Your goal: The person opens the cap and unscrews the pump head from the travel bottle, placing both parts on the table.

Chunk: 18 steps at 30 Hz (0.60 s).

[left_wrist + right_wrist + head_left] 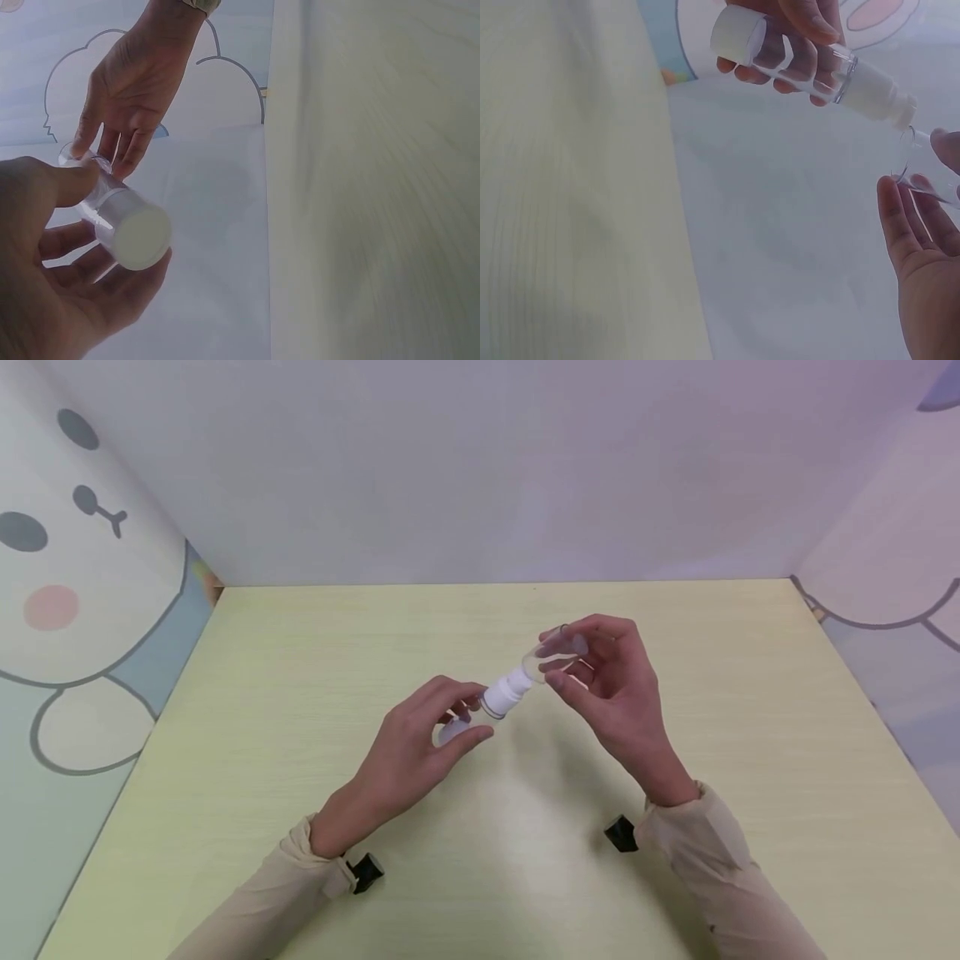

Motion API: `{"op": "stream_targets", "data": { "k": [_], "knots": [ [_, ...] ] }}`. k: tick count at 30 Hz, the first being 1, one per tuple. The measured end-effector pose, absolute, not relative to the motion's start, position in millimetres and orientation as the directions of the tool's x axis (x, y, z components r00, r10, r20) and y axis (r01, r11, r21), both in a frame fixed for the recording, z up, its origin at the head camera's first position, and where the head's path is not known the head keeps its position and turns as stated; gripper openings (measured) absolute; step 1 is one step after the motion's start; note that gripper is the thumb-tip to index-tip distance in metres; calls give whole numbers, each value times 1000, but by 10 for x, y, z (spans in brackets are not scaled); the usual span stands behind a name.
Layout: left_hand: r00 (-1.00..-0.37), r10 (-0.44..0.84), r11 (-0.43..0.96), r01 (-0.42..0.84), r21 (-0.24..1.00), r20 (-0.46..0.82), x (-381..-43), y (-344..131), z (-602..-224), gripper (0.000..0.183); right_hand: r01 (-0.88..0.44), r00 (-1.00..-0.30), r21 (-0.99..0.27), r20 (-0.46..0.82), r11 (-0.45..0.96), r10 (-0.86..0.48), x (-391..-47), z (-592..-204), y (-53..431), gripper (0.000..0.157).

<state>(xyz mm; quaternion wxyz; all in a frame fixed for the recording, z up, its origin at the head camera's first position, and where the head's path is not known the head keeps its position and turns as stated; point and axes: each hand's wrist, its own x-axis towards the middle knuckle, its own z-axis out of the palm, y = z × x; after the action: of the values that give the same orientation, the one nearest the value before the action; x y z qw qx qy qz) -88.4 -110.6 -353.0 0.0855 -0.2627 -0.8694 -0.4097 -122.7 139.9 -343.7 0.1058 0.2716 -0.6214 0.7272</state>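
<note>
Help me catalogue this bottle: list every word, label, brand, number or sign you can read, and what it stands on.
No readable text anywhere.
Bottle: no lettering on the sides that show.
Clear cap: none visible.
Side walls: cartoon drawings only.
Black wrist pieces: too small to tell.

Both hands (411, 739) (622, 697) curled, close together

Btl (810, 67) & cap (552, 654) r clr, top (874, 91) wht, tbl (300, 693) pale ylw.

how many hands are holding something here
2: the left hand grips the bottle, and the right hand holds the clear cap near the bottle's white top.
</note>
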Motion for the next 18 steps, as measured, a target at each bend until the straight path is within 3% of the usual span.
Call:
{"op": "stream_targets", "data": {
  "k": [9,18],
  "knots": [
    [-843,389,535,535,654,372,-893,-1122,-3549,41,-528,-827,-843,538,-105,-163,-1287,-3481,1447,52],
    [-841,387,531,539,654,378,-890,-1118,-3550,40,-555,-831,-818,536,154,-150,-1370,-3570,1539,51]
  ]
}}
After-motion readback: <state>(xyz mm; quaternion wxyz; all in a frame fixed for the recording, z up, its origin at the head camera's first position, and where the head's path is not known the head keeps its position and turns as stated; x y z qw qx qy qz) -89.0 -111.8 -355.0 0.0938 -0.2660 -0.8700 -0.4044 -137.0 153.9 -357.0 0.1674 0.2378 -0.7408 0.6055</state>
